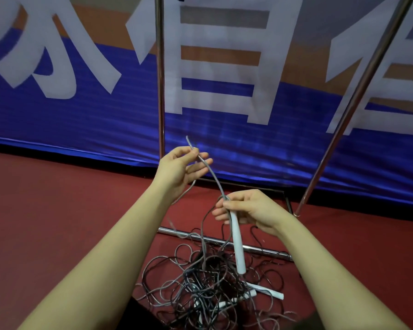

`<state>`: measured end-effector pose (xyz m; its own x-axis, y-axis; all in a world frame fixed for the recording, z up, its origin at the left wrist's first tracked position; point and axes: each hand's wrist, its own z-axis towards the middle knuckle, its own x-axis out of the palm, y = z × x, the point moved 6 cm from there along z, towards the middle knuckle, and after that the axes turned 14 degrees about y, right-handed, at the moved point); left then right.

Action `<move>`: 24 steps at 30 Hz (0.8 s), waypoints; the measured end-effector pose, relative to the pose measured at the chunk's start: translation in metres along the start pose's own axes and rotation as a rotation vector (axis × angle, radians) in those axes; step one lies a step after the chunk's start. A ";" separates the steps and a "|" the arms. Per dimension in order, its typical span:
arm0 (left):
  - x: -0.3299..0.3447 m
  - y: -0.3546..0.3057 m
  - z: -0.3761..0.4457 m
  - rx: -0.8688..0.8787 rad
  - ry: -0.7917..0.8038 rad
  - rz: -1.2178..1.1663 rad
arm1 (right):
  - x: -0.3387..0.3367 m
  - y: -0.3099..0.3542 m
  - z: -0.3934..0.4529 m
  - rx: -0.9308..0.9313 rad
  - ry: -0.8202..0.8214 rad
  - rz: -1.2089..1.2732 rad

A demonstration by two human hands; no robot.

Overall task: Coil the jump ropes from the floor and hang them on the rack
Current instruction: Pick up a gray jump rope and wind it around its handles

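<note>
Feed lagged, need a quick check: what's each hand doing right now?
Left hand: pinching the grey rope near its upper end.
Right hand: gripping the white handle at its top, where the rope enters it.

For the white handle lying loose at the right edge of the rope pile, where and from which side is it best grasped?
Probably at its outer, right end: the loose handle lies nearly flat on the floor, and that end pokes clear of the tangled pile, while its left end runs under the cords. Coming down from above and the right should let the fingers close across its narrow width without snagging loops.
</note>
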<state>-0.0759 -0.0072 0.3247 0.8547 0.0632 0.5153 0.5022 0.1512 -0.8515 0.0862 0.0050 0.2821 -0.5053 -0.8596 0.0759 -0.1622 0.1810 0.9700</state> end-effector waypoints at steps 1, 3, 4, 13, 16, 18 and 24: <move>-0.004 0.000 0.001 0.007 -0.020 -0.007 | 0.000 0.000 0.000 0.002 -0.006 -0.001; -0.011 0.003 0.003 -0.016 -0.043 0.005 | -0.002 0.002 -0.001 -0.028 -0.035 0.021; -0.013 0.006 0.003 -0.051 -0.048 0.024 | -0.003 0.006 -0.003 -0.061 -0.056 0.045; 0.017 0.048 -0.014 -0.426 0.307 0.425 | -0.025 0.038 -0.016 -0.459 -0.262 0.528; 0.032 0.055 -0.021 -0.408 0.512 0.512 | -0.031 0.039 -0.020 -0.494 -0.295 0.564; 0.037 0.053 -0.022 -0.339 0.544 0.558 | -0.035 0.038 -0.022 -0.501 -0.314 0.562; 0.035 0.042 -0.018 -0.238 0.414 0.547 | -0.043 0.036 -0.027 -0.485 -0.328 0.486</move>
<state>-0.0228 -0.0166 0.3049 0.9480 -0.3171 -0.0294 -0.0366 -0.0169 -0.9992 0.1246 0.0358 0.3198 -0.6629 -0.5371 0.5217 0.4953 0.2079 0.8435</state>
